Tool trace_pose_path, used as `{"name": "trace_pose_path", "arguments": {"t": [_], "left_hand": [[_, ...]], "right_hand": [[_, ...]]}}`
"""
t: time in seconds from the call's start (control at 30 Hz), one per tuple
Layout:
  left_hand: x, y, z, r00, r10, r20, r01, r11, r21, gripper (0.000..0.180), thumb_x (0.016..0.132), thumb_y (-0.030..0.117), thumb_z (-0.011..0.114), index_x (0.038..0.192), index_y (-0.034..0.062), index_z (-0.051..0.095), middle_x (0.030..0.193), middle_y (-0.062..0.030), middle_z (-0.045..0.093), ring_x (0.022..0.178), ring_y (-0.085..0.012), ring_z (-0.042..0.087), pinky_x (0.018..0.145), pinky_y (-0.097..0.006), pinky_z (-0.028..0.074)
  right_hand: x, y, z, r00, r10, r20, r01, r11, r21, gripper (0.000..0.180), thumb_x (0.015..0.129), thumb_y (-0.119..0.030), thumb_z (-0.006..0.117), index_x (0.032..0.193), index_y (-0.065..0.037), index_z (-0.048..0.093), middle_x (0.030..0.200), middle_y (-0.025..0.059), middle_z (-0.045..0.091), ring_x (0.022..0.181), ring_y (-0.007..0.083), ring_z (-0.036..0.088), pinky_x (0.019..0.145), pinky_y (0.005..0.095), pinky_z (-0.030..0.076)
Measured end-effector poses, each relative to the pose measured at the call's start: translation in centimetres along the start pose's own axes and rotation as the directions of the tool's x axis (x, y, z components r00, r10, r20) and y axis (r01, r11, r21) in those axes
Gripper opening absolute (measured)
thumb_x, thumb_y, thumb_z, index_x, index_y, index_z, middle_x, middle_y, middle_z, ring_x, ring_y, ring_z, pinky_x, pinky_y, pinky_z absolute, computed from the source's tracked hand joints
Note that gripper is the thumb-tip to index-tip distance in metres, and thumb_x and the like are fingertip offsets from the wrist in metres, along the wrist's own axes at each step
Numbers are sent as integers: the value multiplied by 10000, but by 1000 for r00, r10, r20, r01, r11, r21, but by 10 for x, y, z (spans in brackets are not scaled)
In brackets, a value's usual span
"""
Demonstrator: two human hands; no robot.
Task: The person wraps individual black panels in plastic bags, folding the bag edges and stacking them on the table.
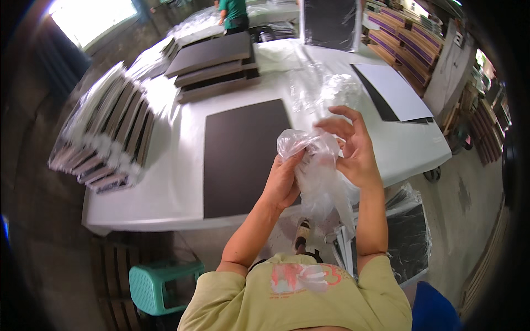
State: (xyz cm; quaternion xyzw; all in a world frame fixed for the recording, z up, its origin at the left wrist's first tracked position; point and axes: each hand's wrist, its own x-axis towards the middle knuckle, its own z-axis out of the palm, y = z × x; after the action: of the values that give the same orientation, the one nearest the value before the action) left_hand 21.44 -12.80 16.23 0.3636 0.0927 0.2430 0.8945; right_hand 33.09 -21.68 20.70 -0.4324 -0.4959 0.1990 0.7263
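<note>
A crumpled clear plastic bag [317, 165] hangs in front of me over the table's near edge. My left hand [286, 179] is closed on its gathered upper part, thumb on top. At the bag's right side is my right hand [353, 146], its upper fingers raised and spread, its thumb close to the plastic. Whether its lower fingers touch the film is hard to see. Beneath and left of the bag, a dark flat panel [243, 160] lies on the white-covered table [165, 207].
Wrapped panels [105, 132] stand in a row at the left, near stacked dark boards [212, 60]. More plastic film [326, 91] and a white sheet [395, 91] lie farther back. A green stool [157, 287] and wrapped panels [408, 237] are below. Another person [234, 14] stands beyond.
</note>
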Motion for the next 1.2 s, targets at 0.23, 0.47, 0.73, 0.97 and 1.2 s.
{"name": "trace_pose_path", "arguments": {"t": [0.23, 0.47, 0.73, 0.97, 1.2], "left_hand": [[-147, 37, -51, 997, 17, -80, -24, 996, -84, 310, 824, 177, 566, 1086, 24, 502, 1018, -67, 563, 903, -153, 557, 770, -296, 462], [-248, 65, -118, 983, 101, -154, -138, 957, -256, 299, 826, 235, 538, 1065, 62, 492, 986, -50, 562, 933, -175, 537, 825, -335, 443], [-391, 56, -277, 509, 335, -793, -229, 941, 251, 141, 686, 68, 565, 820, 60, 521, 773, -47, 507, 710, -181, 518, 669, -304, 433], [-492, 162, -259, 21, 842, -540, 185, 527, 829, 192, 800, 68, 543, 985, 17, 549, 804, -29, 520, 669, -86, 460, 556, -226, 391], [-303, 59, -24, 983, 30, -179, 158, 343, 926, 786, 516, 195, 828, 1165, 7, 426, 1125, -127, 466, 1008, -202, 470, 858, -343, 386]], "right_hand": [[-55, -41, 125, 848, -88, 523, 348, 836, -424, 392, 619, 72, 625, 988, -49, 580, 1057, 87, 573, 910, 227, 574, 767, 308, 476], [-82, -56, 150, 682, -39, 731, 201, 970, -136, 65, 693, 27, 609, 750, 6, 587, 819, 81, 605, 761, 189, 582, 643, 258, 466], [-161, -5, 136, 889, 6, 458, -158, 943, 294, 145, 766, -146, 616, 693, -40, 548, 609, 26, 551, 667, 171, 547, 724, 301, 412], [-165, -19, 98, 830, 419, 368, -277, 882, -380, 62, 764, -28, 557, 731, -33, 609, 564, 16, 543, 498, 33, 446, 449, 186, 341], [-152, -34, 168, 918, 192, 347, -49, 923, -381, 85, 736, 29, 557, 745, -26, 621, 610, -4, 553, 540, 31, 434, 467, 190, 330]]}}
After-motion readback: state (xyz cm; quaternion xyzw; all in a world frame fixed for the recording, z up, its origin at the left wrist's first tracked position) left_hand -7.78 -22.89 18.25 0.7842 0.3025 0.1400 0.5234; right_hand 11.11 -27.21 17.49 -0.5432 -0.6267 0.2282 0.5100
